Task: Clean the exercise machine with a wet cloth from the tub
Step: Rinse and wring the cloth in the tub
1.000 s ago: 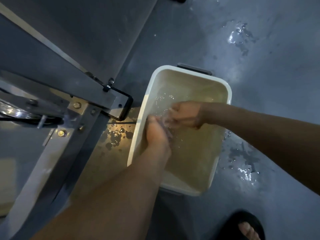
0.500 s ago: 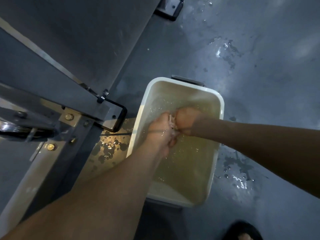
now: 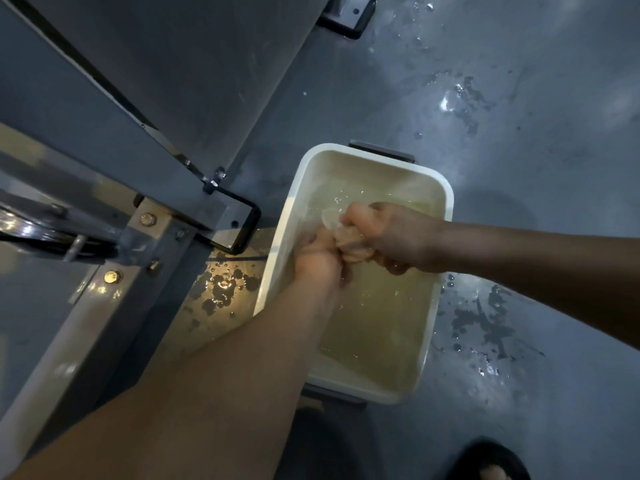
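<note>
The left hand (image 3: 318, 259) and the right hand (image 3: 398, 237) both gripped the wet, bunched cloth (image 3: 349, 240) over the water in the upper half of the white tub (image 3: 381, 386) at centre frame. The wad ran roughly left to right, across the tub's top-to-bottom long axis.

A second ago the left hand (image 3: 318, 258) and the right hand (image 3: 394, 237) were a little apart, low in the water (image 3: 381, 317) of the tub (image 3: 277, 237), and no cloth showed. Then the hands came together. Both ended up gripping the cloth (image 3: 349, 242), a pale wet lump between them. Another machine foot (image 3: 349, 12) came into view at the top.
</note>
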Motion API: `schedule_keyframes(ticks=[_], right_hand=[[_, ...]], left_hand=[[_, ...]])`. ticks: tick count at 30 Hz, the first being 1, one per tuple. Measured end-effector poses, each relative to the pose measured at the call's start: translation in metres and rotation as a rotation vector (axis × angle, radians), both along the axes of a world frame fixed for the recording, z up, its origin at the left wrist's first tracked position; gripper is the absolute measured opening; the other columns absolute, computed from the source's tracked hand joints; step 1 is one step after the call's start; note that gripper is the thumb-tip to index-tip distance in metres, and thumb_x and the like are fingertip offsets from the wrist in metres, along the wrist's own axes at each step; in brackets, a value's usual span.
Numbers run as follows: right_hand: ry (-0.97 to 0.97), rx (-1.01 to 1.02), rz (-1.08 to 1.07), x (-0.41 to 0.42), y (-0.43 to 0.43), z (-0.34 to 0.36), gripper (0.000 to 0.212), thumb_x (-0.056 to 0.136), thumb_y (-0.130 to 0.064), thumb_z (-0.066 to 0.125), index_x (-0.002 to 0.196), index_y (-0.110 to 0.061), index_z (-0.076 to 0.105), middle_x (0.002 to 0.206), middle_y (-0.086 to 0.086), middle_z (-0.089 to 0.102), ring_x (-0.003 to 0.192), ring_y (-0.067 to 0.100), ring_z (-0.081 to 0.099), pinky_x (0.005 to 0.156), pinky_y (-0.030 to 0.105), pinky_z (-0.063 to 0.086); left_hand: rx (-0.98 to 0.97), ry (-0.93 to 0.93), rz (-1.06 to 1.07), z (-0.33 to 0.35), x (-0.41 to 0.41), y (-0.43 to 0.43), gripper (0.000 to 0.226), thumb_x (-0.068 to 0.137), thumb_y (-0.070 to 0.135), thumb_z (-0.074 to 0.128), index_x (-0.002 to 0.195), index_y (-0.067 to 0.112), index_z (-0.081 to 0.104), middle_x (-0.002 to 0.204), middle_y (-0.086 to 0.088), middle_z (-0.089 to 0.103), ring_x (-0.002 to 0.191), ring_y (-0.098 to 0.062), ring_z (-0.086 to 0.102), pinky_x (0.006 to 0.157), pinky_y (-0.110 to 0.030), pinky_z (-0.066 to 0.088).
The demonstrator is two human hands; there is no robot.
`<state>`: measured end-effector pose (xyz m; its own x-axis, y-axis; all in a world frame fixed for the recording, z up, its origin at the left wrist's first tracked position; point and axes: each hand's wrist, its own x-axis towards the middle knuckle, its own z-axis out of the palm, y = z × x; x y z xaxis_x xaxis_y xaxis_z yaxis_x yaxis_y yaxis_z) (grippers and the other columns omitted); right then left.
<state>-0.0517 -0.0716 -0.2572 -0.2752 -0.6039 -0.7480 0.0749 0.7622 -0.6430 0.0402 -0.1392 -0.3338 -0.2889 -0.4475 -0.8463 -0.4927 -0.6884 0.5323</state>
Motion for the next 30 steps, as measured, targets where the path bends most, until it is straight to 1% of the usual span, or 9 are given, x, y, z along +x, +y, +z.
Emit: schedule_keyframes(ticks=[2,6,9,13,17,19,21,26,30], right_hand=[[0.208,-0.058,0.117,0.003,0.000,-0.003,0.028,0.098,-0.014,0.053,0.070,-0.010,0.054,0.056,0.003,0.051,0.051,0.022,0.044,0.039,0.024,0.034],[0.543,0.052,0.464,-0.006,-0.007,-0.012,0.018,0.094,-0.011,0.061,0.076,-0.015,0.057,0.078,0.000,0.056,0.083,0.019,0.054,0.061,0.023,0.042],[0.566,0.211,0.536,-0.008,-0.013,-0.016,0.019,0.100,-0.012,0.052,0.083,-0.010,0.061,0.079,0.001,0.056,0.089,0.025,0.059,0.067,0.027,0.044],[0.523,0.266,0.504,-0.008,-0.014,-0.015,0.028,0.103,-0.016,0.050,0.115,0.001,0.068,0.115,0.017,0.069,0.112,0.032,0.065,0.080,0.034,0.047],[0.479,0.287,0.375,-0.016,-0.016,-0.012,0.029,0.101,-0.030,0.055,0.099,-0.004,0.067,0.106,0.015,0.074,0.091,0.029,0.071,0.071,0.032,0.054],[0.445,0.259,0.213,-0.021,-0.016,-0.010,0.019,0.098,-0.014,0.052,0.081,-0.012,0.058,0.092,0.008,0.073,0.077,0.024,0.064,0.061,0.026,0.047],[0.326,0.195,0.039,-0.029,-0.016,-0.008,0.018,0.091,-0.015,0.054,0.074,-0.016,0.060,0.067,0.002,0.064,0.060,0.021,0.054,0.053,0.021,0.039],[0.290,0.121,0.018,-0.032,-0.014,0.000,0.018,0.087,-0.027,0.068,0.073,-0.020,0.061,0.065,-0.002,0.058,0.063,0.018,0.050,0.057,0.026,0.037],[0.267,0.058,0.057,-0.040,-0.008,0.017,0.004,0.086,-0.011,0.069,0.083,-0.011,0.066,0.075,0.005,0.060,0.071,0.018,0.052,0.062,0.028,0.037]], left_hand=[[0.005,-0.009,-0.037,0.007,-0.009,0.004,0.033,0.098,0.009,0.033,0.067,0.018,0.042,0.054,-0.008,0.040,0.034,-0.015,0.037,0.043,-0.011,0.023],[0.074,0.052,-0.080,0.020,-0.016,0.012,0.040,0.103,0.017,0.041,0.063,0.020,0.043,0.045,0.007,0.030,0.031,-0.005,0.027,0.040,-0.008,0.016],[0.130,0.104,-0.066,0.020,-0.008,0.013,0.040,0.106,0.021,0.038,0.067,0.024,0.048,0.044,0.007,0.034,0.033,-0.007,0.028,0.042,-0.013,0.011],[0.020,0.039,-0.011,0.015,0.006,0.003,0.044,0.108,0.039,0.047,0.070,0.019,0.058,0.046,0.002,0.051,0.032,-0.010,0.038,0.038,-0.017,0.025],[0.063,0.134,0.102,0.017,0.013,-0.005,0.014,0.101,0.015,0.063,0.102,0.003,0.069,0.072,-0.006,0.068,0.055,-0.012,0.060,0.052,-0.026,0.047],[0.095,0.220,0.114,0.016,0.018,-0.004,0.019,0.094,-0.005,0.062,0.113,-0.004,0.060,0.087,-0.012,0.066,0.070,-0.018,0.063,0.055,-0.027,0.049],[0.085,0.231,0.101,0.019,0.023,0.000,0.031,0.089,-0.018,0.052,0.104,0.009,0.053,0.089,-0.009,0.064,0.076,-0.020,0.061,0.058,-0.028,0.046],[0.047,0.221,0.050,0.027,0.024,0.003,0.024,0.097,0.008,0.059,0.120,0.007,0.056,0.087,-0.003,0.066,0.069,-0.012,0.060,0.062,-0.029,0.044],[-0.025,0.179,-0.053,0.022,0.028,-0.002,0.026,0.092,0.017,0.076,0.090,0.019,0.050,0.084,-0.002,0.063,0.074,-0.018,0.059,0.074,-0.036,0.050]])
